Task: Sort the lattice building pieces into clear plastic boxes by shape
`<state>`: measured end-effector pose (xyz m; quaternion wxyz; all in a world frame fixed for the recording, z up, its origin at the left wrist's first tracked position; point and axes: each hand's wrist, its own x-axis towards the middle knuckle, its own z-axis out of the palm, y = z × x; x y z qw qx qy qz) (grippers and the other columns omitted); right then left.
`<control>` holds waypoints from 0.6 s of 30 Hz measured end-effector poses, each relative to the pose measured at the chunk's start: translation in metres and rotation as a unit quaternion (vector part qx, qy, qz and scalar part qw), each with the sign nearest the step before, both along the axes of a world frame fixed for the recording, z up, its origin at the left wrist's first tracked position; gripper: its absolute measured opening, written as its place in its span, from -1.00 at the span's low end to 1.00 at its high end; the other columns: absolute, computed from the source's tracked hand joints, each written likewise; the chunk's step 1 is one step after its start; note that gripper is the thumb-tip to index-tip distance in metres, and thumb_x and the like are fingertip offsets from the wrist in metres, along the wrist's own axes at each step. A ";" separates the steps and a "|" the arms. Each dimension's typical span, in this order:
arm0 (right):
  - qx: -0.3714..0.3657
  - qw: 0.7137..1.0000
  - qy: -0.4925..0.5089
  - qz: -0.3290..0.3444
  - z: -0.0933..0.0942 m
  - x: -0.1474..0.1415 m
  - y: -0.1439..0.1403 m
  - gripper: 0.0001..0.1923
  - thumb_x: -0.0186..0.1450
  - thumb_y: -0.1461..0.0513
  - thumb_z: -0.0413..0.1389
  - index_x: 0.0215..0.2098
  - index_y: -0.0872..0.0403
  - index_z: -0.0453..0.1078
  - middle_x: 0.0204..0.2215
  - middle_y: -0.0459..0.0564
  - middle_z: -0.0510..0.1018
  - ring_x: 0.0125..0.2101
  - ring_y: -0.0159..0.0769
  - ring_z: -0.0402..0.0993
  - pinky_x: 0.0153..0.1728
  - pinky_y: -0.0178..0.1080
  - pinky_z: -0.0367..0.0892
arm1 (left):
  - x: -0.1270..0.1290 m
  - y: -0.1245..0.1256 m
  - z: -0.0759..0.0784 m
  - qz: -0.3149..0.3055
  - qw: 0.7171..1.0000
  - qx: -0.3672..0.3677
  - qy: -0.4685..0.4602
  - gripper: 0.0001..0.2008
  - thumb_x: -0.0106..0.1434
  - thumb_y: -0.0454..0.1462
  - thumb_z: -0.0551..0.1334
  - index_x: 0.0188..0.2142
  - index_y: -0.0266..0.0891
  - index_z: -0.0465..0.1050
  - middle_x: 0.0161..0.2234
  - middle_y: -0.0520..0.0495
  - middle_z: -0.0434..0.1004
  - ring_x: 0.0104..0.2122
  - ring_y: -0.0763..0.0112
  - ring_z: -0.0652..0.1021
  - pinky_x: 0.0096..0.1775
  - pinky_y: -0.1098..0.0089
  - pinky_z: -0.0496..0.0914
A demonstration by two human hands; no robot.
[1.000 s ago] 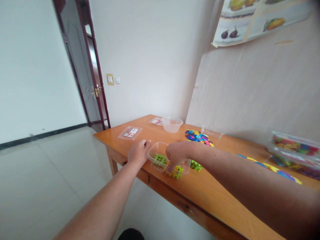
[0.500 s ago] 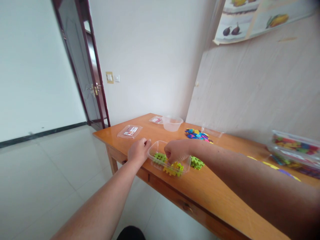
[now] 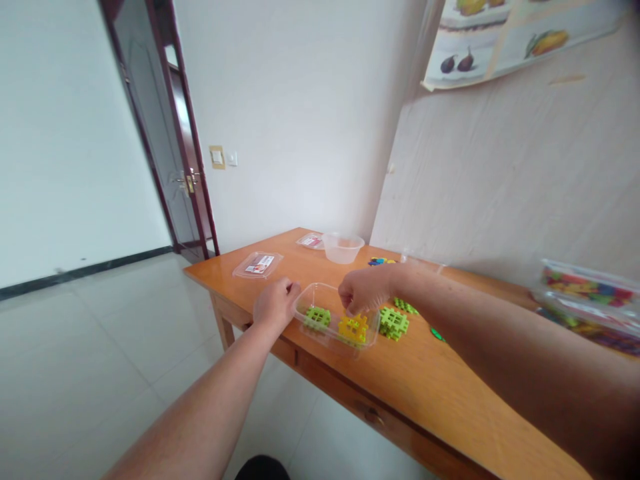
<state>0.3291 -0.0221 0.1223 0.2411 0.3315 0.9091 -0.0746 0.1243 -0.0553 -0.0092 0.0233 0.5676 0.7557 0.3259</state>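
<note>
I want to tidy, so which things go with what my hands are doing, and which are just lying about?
In use:
clear plastic tub
yellow and green lattice pieces inside
probably green pieces beside it

Lying about, apparently:
translucent bowl
multicoloured pieces
filled clear boxes

Left hand (image 3: pixel 274 305) bare, right hand (image 3: pixel 367 288) bare. Left forearm (image 3: pixel 215 393) bare too, far up as I can see; smooth, slim at wrist, thickening steadily. Right forearm (image 3: pixel 475 327) likewise bare, broader toward elbow, where shadow swallows it; fine creases by wrist. Low down, black rounded shape (image 3: pixel 263 468), plain, dull: shoe or clothing, can't tell which.
</note>
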 end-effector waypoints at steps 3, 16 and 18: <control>0.063 0.998 -0.020 0.003 -0.002 -0.003 -0.008 -0.67 0.17 0.24 0.16 -0.11 0.16 0.54 -0.18 0.09 0.63 -0.26 -0.19 0.53 -0.41 -0.31 0.24 | 0.000 -0.001 0.000 -0.001 1.000 0.002 0.003 -0.56 0.33 0.04 -0.02 -0.46 -0.16 0.40 -0.45 -0.03 0.49 -0.47 0.37 0.42 -0.46 0.36 0.01; 0.016 0.995 0.020 0.096 -0.017 -0.008 -0.009 -0.53 0.10 0.38 0.04 -0.07 0.01 0.57 -0.22 -0.06 0.66 -0.29 -0.28 0.53 -0.41 -0.34 0.24 | 0.001 -0.002 0.004 -0.002 1.000 -0.010 -0.004 -0.56 0.33 0.05 -0.01 -0.44 -0.16 0.42 -0.43 -0.05 0.53 -0.44 0.35 0.45 -0.45 0.37 0.05; 0.017 0.995 0.013 0.095 -0.017 -0.009 -0.011 -0.52 0.11 0.37 0.04 -0.06 -0.01 0.57 -0.21 -0.06 0.66 -0.30 -0.28 0.53 -0.41 -0.35 0.25 | 0.002 -0.002 0.004 0.003 1.000 -0.016 -0.007 -0.56 0.33 0.06 -0.01 -0.43 -0.15 0.43 -0.42 -0.04 0.53 -0.43 0.35 0.45 -0.45 0.37 0.05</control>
